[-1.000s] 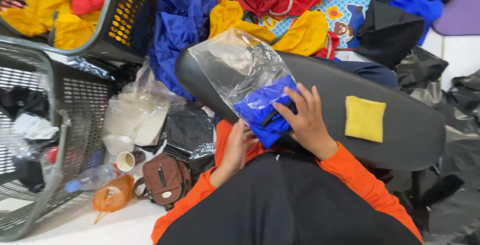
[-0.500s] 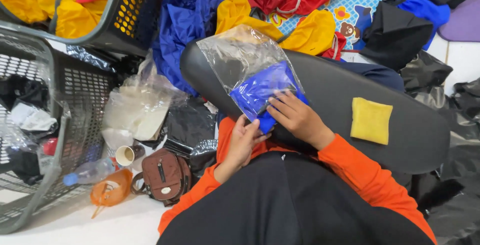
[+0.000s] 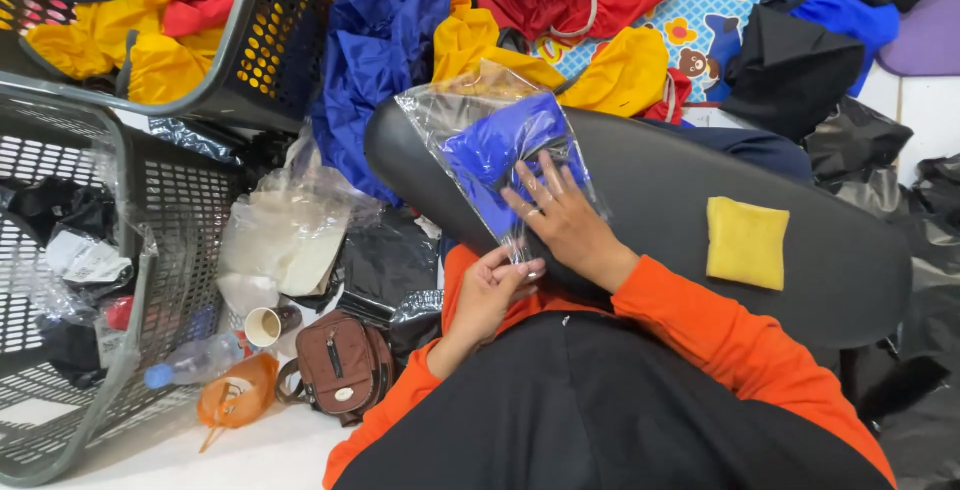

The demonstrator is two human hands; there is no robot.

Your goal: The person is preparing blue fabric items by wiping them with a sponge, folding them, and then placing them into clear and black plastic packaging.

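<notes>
My right hand [image 3: 565, 218] lies flat on a clear bag [image 3: 500, 150] with my fingers spread out. It presses down and does not grab. Inside the bag is a folded blue cloth [image 3: 495, 155]. Most of the cloth sticks out past my fingertips, away from me. The bag rests on a black board [image 3: 680, 190] across my lap. My left hand [image 3: 490, 295] is just under the near edge of the bag and pinches its corner between thumb and fingers. A yellow pouch [image 3: 746, 242] sits on the board to the right, apart from my hands. A grey basket [image 3: 120, 280] stands on my left.
</notes>
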